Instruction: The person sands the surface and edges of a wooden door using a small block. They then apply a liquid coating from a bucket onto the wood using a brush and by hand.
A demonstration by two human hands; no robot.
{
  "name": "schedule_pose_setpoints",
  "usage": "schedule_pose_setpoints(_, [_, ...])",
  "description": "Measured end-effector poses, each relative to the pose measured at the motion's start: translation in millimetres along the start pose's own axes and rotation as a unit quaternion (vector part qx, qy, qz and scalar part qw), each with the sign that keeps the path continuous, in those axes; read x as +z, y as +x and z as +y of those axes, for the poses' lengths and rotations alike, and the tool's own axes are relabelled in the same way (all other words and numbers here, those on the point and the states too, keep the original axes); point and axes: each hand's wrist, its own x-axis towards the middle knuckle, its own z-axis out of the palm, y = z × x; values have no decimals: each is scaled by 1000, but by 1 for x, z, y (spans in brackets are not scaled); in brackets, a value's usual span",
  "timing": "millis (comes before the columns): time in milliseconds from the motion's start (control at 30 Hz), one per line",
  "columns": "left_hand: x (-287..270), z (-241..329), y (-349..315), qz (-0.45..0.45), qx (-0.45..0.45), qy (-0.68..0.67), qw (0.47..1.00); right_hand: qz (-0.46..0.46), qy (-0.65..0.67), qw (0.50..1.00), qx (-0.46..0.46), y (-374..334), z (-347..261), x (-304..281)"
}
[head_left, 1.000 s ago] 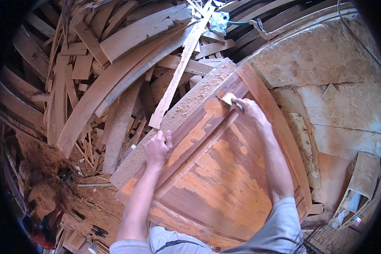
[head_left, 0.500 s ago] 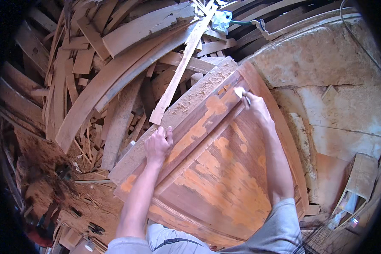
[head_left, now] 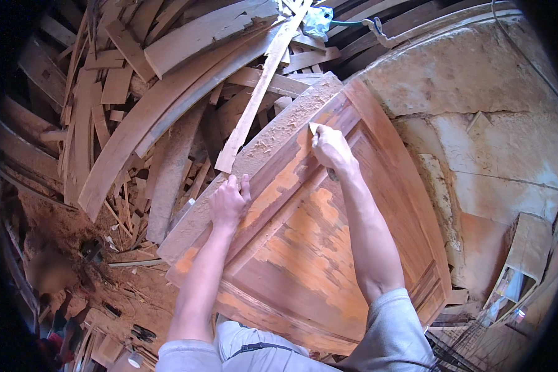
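Note:
A curved wooden panel [head_left: 409,204] with raised frame strips and smeared orange filler [head_left: 285,177] lies slanted before me. My right hand [head_left: 332,147] is closed round a putty knife; its pale blade [head_left: 314,128] touches the panel's long upper strip, and most of the handle is hidden in the fist. My left hand [head_left: 228,201] is at the panel's far left edge, fingers curled over it and thumb raised apart; the fingertips are partly hidden. Along that edge runs a thick plank [head_left: 279,139] strewn with sawdust.
Heaped offcuts and curved boards [head_left: 167,118] fill the far left. A long thin wood strip [head_left: 254,105] leans toward my left hand. A blue plastic bag [head_left: 317,23] lies at the top. Pale stone-like slabs [head_left: 465,80] stand on the right, near an open wooden box [head_left: 521,266].
My right hand has moved left and slightly down along the panel's upper strip with the putty knife, its wrist turned. My left hand stays at the edge. The view has shifted slightly.

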Motion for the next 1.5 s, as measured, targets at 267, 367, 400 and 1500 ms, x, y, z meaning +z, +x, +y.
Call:
schedule_pose_setpoints(267, [-3,2,-1,8,4,-17,1000,120,22,984,-132,-11,99,-22])
schedule_pose_setpoints(367, [-5,3,0,6,7,-19,1000,118,-43,975,-184,-1,126,-10])
schedule_pose_setpoints(400, [-5,0,-1,5,4,-12,1000,116,-41,974,-190,2,121,-7])
schedule_pose_setpoints(1500, [-16,1,1,-17,-8,-11,1000,-72,-39,996,-37,-15,49,-43])
